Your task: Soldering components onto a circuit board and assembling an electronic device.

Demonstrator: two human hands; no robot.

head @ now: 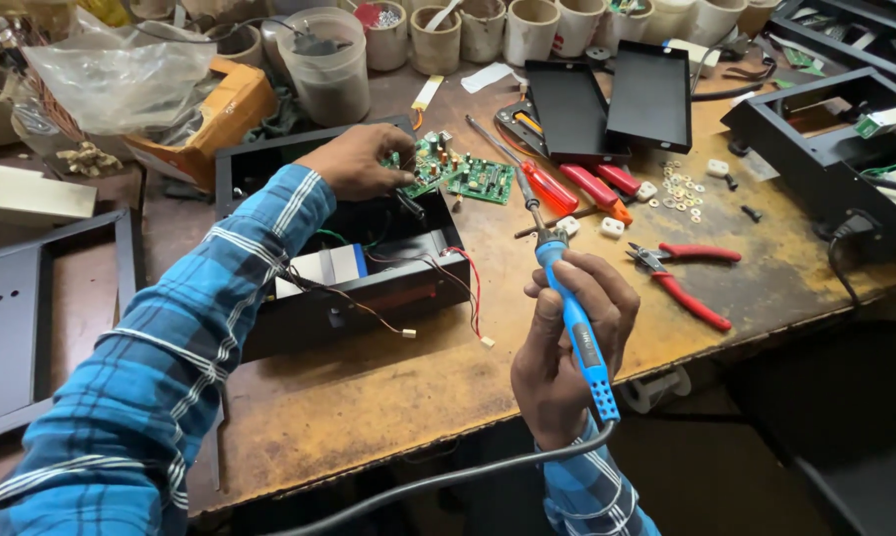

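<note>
Against the rear rim of the black metal case [369,288], your left hand [354,164] pinches the green circuit board [463,174], while your right hand [567,342] grips the blue soldering iron [572,318] upright, nearer you, its tip short of the board. Bare brown bench [388,382] lies open between case and table edge; 1 pair of red pliers [686,278] sits right of the iron. Small components crowd the board
</note>
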